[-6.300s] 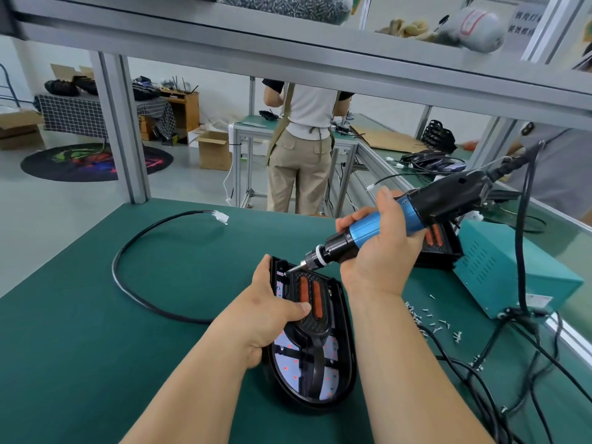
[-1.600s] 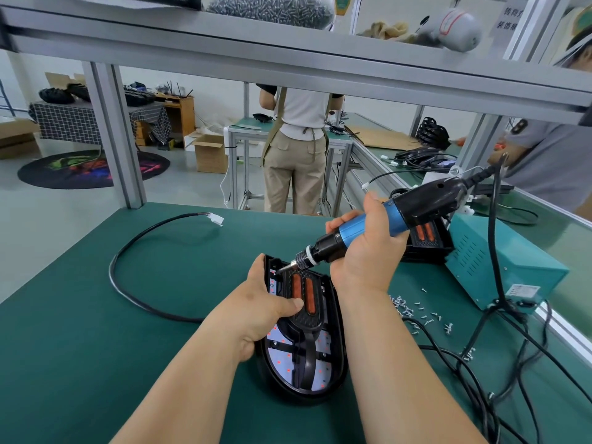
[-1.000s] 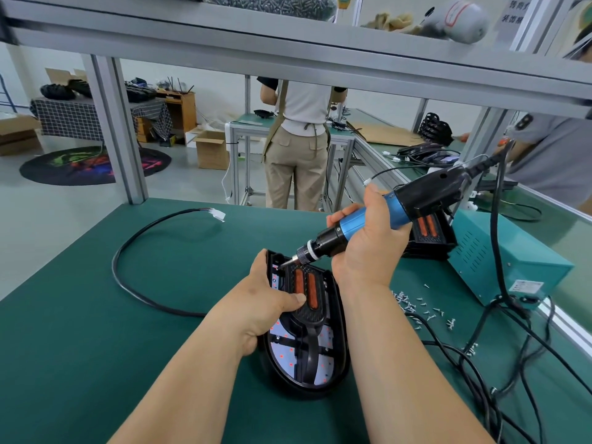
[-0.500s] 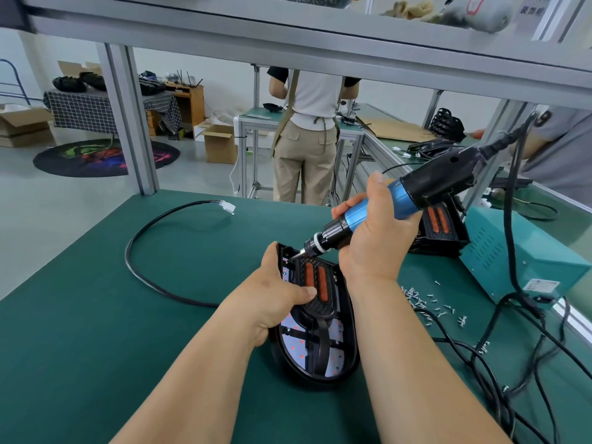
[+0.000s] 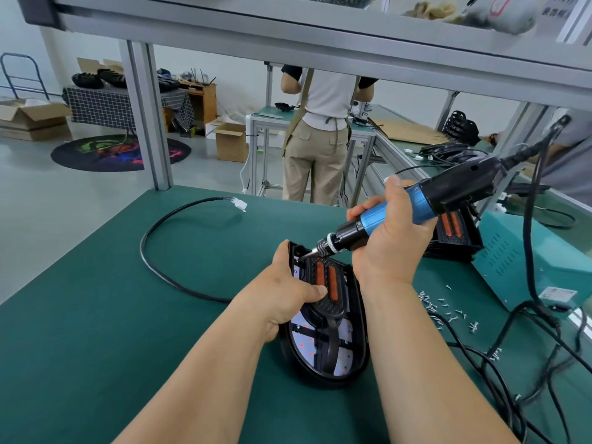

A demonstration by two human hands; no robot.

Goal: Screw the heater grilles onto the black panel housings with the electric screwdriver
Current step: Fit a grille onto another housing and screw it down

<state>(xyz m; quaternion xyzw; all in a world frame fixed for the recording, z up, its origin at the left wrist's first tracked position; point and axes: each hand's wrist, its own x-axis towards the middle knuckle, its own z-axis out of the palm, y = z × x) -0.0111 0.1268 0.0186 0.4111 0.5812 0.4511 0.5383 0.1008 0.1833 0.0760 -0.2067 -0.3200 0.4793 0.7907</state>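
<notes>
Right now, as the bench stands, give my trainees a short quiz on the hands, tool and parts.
1. True or false: the right hand grips the screwdriver.
2. The left hand holds the: A) cable B) housing C) screws.
3. Fill in: the bit meets the housing's far ___ corner.
Key: 1 true. 2 B. 3 left.
</notes>
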